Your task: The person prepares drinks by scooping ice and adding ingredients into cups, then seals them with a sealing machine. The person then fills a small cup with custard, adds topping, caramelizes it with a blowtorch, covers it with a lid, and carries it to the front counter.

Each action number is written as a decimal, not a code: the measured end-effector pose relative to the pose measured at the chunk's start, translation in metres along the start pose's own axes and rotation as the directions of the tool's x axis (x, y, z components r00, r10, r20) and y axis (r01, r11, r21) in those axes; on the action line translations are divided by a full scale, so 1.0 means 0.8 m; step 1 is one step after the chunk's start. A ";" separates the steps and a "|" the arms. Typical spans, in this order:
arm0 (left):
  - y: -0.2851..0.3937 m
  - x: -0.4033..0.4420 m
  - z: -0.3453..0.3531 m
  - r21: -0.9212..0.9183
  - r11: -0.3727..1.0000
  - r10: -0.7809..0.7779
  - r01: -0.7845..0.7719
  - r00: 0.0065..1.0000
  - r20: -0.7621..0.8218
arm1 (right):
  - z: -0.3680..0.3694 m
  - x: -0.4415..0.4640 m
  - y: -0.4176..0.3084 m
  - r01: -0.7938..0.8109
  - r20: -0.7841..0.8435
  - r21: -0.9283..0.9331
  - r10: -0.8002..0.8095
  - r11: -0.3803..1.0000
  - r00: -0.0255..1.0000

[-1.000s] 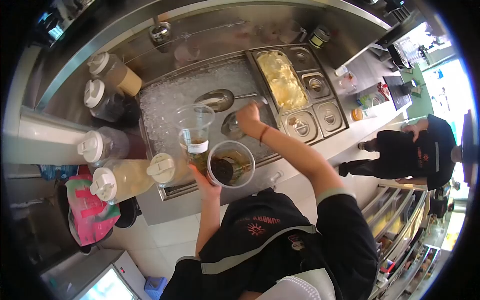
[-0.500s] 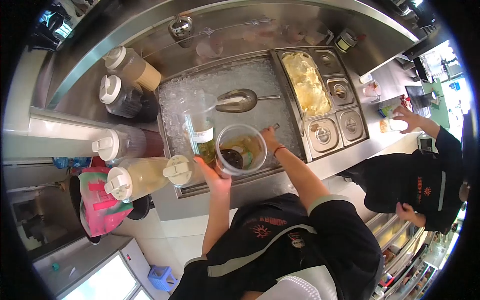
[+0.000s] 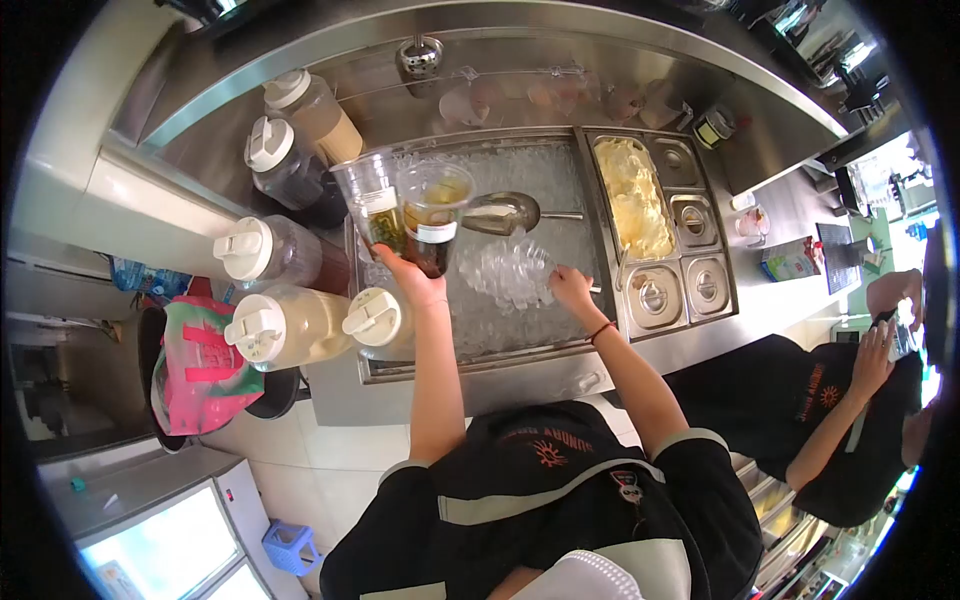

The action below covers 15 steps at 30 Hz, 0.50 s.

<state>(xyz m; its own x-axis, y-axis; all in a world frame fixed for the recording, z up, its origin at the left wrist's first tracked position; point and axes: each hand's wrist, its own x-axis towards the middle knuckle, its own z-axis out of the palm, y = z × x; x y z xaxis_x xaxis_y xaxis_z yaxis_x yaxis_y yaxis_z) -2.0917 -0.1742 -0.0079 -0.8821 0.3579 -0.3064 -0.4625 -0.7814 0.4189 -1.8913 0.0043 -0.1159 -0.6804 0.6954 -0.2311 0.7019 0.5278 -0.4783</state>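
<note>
Two clear plastic cups are gripped together in my left hand (image 3: 412, 278), over the left part of the ice bin (image 3: 480, 350). The left cup (image 3: 384, 222) has green bits inside, and the right cup (image 3: 432, 225) holds dark liquid with a pale layer above. My right hand (image 3: 573, 288) is closed round the handle of a scoop heaped with clear ice (image 3: 508, 272), to the right of the cups. Behind that ice a second metal scoop (image 3: 503, 213) lies on the bin's ice, its handle pointing right.
Several white-lidded pitchers (image 3: 290, 325) line the left side. Right of the ice are a pan of yellow-white food (image 3: 634, 200) and lidded metal pans (image 3: 652, 292). A co-worker (image 3: 800, 400) stands at the right. A pink bag (image 3: 207, 365) is at the lower left.
My right hand has raised a scoop heaped with ice from the bin. The two cups now stand more upright, side by side. The co-worker has come closer and holds something near the right edge.
</note>
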 end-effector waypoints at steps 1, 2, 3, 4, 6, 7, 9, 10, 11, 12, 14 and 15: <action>0.004 0.008 -0.005 -0.010 1.000 0.006 -0.006 1.000 0.002 | -0.020 0.002 -0.019 -0.059 -0.039 0.061 0.062 0.996 0.997; 0.006 0.016 -0.011 -0.014 0.998 0.053 -0.053 0.999 -0.004 | -0.044 0.002 -0.040 -0.115 -0.076 0.125 0.125 0.985 0.989; 0.006 0.020 -0.013 -0.017 0.995 0.100 -0.100 0.995 -0.011 | -0.067 0.004 -0.058 -0.107 -0.081 0.119 0.117 0.987 0.990; 0.010 0.014 -0.002 0.003 0.998 0.064 -0.064 0.996 -0.060 | -0.090 0.005 -0.076 -0.091 -0.136 0.138 0.110 0.986 0.985; 0.013 0.002 0.019 -0.022 0.996 0.086 -0.088 0.993 -0.083 | -0.142 0.009 -0.105 -0.053 -0.210 0.124 0.079 0.991 0.974; 0.014 0.000 0.026 -0.041 0.993 0.106 -0.111 0.989 -0.105 | -0.169 0.015 -0.114 -0.031 -0.232 0.092 0.051 0.995 0.971; 0.005 0.015 0.005 -0.052 0.990 0.132 -0.135 0.990 -0.051 | -0.218 0.032 -0.123 0.004 -0.311 -0.026 -0.012 1.000 0.950; 0.000 0.023 -0.005 -0.062 0.986 0.157 -0.157 0.988 0.001 | -0.247 0.035 -0.135 0.045 -0.350 -0.040 -0.056 0.998 0.935; -0.005 0.024 -0.007 -0.066 0.985 0.157 -0.157 0.987 0.007 | -0.276 0.037 -0.147 0.086 -0.391 -0.057 -0.102 0.995 0.915; -0.012 0.022 -0.008 -0.023 0.980 0.195 -0.196 0.980 -0.028 | -0.302 0.044 -0.153 0.134 -0.356 -0.096 -0.160 0.986 0.921; -0.024 0.016 0.001 0.018 0.974 0.228 -0.228 0.970 -0.086 | -0.347 0.048 -0.172 0.177 -0.331 -0.140 -0.215 0.974 0.919; -0.032 0.014 0.001 0.010 0.975 0.222 -0.222 0.972 -0.075 | -0.367 0.044 -0.187 0.222 -0.282 -0.262 -0.294 0.939 0.913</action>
<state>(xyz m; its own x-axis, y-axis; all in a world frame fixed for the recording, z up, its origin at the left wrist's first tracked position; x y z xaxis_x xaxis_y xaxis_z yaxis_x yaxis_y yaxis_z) -2.0901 -0.1494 -0.0211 -0.9537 0.1359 -0.2685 -0.2556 -0.8365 0.4847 -1.9585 0.0934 0.1962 -0.7686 0.6172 0.1681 0.5636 0.7777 -0.2783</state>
